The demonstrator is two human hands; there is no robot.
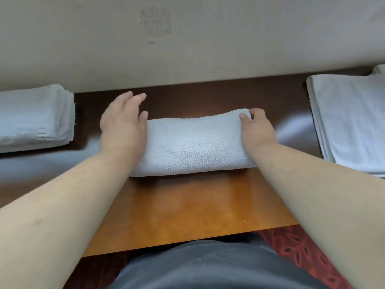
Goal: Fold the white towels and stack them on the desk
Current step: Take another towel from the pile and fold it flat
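Head view, looking down: plain beige wall (208,49) across the top, with a faint smudged mark high in the middle. Below it, glossy brown wooden worktop (187,209), dark near the wall, orange-lit toward the near edge. Past that near edge, dark grey clothing (208,268) at the bottom centre and a strip of red patterned carpet (295,247) to its right.

On the right of the worktop, flat stack of white terry towels (352,122), layered edges showing along its left side, cut off by the frame. On the left, thick pile of folded white towels (35,117), also partly out of frame, folded edges facing right.

Between them, well apart from both, folded white terry towel (193,142) lying lengthwise across the middle of the worktop, rounded along its near edge.

Left hand (123,122) resting at the towel's left end, grip wide, fingers extended and blurred, reaching past the far corner. Right hand (256,126) at the right end, grip narrow and holding the far right corner, thumb on top, fingers curled round the edge.
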